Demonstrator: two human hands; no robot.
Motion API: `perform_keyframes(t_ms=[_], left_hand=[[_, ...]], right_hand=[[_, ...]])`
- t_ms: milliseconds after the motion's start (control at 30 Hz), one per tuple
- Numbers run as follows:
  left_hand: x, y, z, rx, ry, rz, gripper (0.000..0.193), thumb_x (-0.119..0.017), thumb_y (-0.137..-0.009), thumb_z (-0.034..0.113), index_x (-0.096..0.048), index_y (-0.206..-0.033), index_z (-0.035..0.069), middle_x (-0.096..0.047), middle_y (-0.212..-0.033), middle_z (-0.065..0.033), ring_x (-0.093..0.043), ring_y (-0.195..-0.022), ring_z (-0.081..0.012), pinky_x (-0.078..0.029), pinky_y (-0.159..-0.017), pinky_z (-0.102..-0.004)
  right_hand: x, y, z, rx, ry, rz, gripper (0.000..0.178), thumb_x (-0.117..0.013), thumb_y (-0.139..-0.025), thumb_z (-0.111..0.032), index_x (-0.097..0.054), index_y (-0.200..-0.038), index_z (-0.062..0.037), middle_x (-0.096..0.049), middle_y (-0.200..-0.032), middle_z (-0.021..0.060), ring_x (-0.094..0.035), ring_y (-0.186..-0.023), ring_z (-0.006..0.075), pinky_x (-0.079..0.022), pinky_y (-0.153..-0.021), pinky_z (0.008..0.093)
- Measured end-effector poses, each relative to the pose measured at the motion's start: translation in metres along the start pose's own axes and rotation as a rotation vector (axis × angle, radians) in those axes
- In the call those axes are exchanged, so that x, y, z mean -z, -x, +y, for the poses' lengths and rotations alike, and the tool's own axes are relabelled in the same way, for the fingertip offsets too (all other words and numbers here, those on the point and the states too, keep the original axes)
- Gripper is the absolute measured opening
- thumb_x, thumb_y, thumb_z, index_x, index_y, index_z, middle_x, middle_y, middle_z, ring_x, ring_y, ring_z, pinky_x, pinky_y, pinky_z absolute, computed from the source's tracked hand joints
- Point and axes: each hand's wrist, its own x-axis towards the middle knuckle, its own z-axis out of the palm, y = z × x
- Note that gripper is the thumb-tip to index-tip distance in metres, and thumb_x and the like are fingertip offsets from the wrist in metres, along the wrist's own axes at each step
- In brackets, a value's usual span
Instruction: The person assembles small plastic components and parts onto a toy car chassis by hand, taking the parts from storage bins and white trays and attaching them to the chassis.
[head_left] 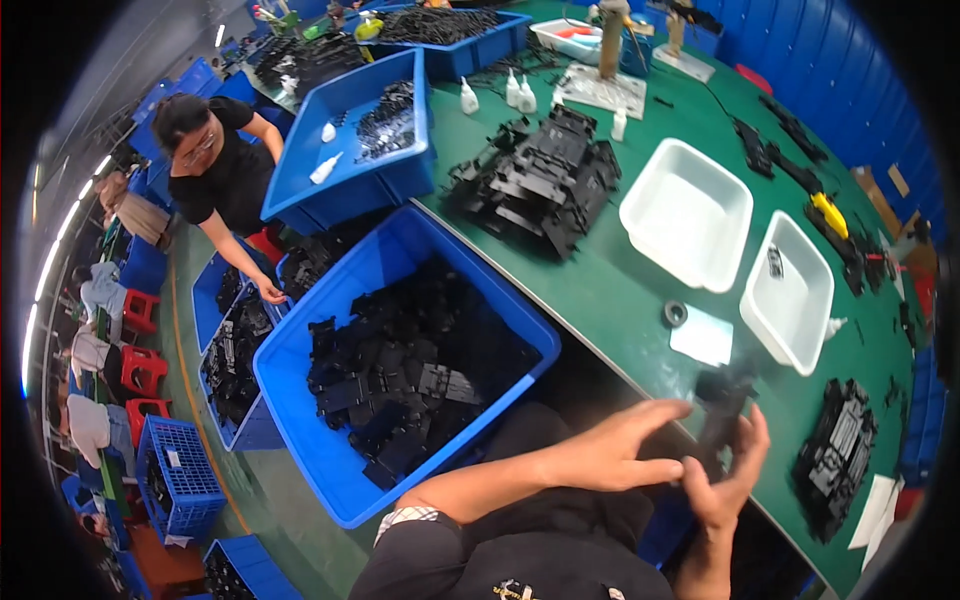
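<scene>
black part (721, 412) (motion-blurred), at green table (600, 305) edge | right hand (722, 490) seemingly grasps it; left hand (615, 445) parted, holding nothing | likely light, stiff; grip side edges

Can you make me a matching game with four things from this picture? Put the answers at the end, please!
Things:
1. Blurred dark part
2. Tabletop
3. Big bin in front
4. Smaller tray

Clues:
A. Blue, heaped with black parts
B. White, with a small dark piece inside
C. Between the left hand and right hand
D. Green

Pairs: 1-C, 2-D, 3-A, 4-B
</scene>
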Motion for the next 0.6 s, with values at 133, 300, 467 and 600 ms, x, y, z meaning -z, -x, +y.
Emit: perform_keyframes(t_ms=[133, 300, 467, 600], left_hand=[[0.107, 0.013, 0.031, 0.048, -0.293, 0.641, 0.039, -0.069, -0.080, 0.014, -0.058, -0.115, -0.001, -0.062, -0.113, -0.0129, -0.063, -0.095, -0.0189, -0.050, -0.085, -0.0318], [0.313, 0.025, 0.049, -0.063, -0.933, 1.221, 0.022, -0.063, -0.082, 0.009, -0.063, -0.101, -0.002, -0.068, -0.095, -0.0152, -0.066, -0.090, -0.0223, -0.051, -0.081, -0.0321], [0.458, 0.030, 0.031, 0.564, -1.329, 1.039, 0.028, -0.067, -0.075, 0.021, -0.068, -0.097, 0.003, -0.067, -0.098, -0.0166, -0.065, -0.094, -0.0303, -0.049, -0.086, -0.0383], [0.502, -0.008, 0.006, 0.833, -1.285, 0.567, 0.047, -0.078, -0.066, 0.027, -0.067, -0.106, 0.005, -0.066, -0.105, -0.0180, -0.063, -0.101, -0.0294, -0.048, -0.090, -0.0367]], right_hand=[[0.047, -0.019, -0.002, -0.101, 0.209, -0.012, 0.084, -0.064, -0.057, -0.007, -0.034, -0.135, 0.0049, -0.050, -0.120, 0.0200, -0.050, -0.113, 0.0286, -0.036, -0.101, 0.0373], [0.084, -0.024, 0.002, -0.195, 0.384, -0.130, 0.079, -0.061, -0.059, -0.003, -0.037, -0.133, 0.0035, -0.049, -0.124, 0.0185, -0.047, -0.119, 0.0286, -0.031, -0.105, 0.0369], [0.083, -0.034, -0.019, -0.418, 0.644, -0.211, 0.071, -0.069, -0.068, -0.013, -0.042, -0.133, -0.0032, -0.056, -0.119, 0.0228, -0.054, -0.112, 0.0312, -0.041, -0.097, 0.0381], [0.078, -0.037, -0.018, -0.554, 0.671, -0.215, 0.070, -0.068, -0.068, -0.012, -0.041, -0.133, -0.0029, -0.055, -0.119, 0.0245, -0.054, -0.111, 0.0330, -0.041, -0.096, 0.0387]])
